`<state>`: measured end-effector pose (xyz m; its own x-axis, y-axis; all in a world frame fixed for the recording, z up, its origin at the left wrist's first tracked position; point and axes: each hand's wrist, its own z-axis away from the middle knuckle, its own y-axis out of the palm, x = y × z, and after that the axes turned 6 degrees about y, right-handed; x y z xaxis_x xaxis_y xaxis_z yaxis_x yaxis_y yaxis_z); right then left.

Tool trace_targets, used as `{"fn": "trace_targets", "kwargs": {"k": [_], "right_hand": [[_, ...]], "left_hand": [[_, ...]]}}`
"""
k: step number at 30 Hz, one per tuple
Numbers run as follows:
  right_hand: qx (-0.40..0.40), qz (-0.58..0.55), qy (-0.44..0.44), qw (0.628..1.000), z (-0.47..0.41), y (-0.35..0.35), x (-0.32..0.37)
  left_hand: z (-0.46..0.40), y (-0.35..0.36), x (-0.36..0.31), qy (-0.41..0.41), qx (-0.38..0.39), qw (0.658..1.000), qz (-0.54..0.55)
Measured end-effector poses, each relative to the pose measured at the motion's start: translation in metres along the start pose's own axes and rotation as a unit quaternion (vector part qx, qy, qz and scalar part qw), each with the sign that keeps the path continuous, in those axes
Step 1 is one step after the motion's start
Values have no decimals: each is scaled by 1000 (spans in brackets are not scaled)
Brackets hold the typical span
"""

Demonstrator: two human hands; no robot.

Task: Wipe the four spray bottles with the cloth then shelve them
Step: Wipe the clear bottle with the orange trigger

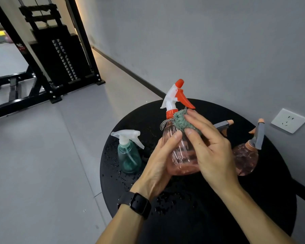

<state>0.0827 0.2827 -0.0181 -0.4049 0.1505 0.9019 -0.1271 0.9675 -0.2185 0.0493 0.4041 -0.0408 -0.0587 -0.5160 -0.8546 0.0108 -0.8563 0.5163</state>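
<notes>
My left hand (158,162) grips a clear pink spray bottle (181,155) with a white and orange trigger head, lifted above the round black table (192,217). My right hand (209,148) presses a green-grey cloth (182,121) against the bottle's shoulder just under the neck. A small teal bottle (128,156) with a white trigger stands on the table to the left. A round pink bottle (246,159) with a grey and orange head stands at the right. A fourth bottle's grey and orange nozzle (224,124) shows behind my right hand; its body is hidden.
Water droplets are scattered across the tabletop, mostly at its left and front. A grey wall with a white socket (289,120) runs close behind the table. A black weight machine (56,55) stands on the tiled floor at the far left.
</notes>
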Motion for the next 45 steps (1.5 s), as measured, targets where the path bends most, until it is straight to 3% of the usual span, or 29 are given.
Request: {"fn": "trace_targets", "kwargs": {"k": [15,24,33,39,45], "right_hand": [[40,5,-29,999,39,-6,-12],[27,50,-85,995,36,3,-11],[7,-38,32,999,0,-4,5],[7,-20,39,999,-8,-9,5],[20,-5,43,999,-6,-10,2]], "left_hand": [[-8,-15,-9,32,-86,994,58],[-5,-12,-2,17,-51,998,-23],[-4,-3,1,0,-27,1000,-7],[-1,-4,1,-33,8,999,15],[-3,-4,1,-3,-6,1000,18]]}}
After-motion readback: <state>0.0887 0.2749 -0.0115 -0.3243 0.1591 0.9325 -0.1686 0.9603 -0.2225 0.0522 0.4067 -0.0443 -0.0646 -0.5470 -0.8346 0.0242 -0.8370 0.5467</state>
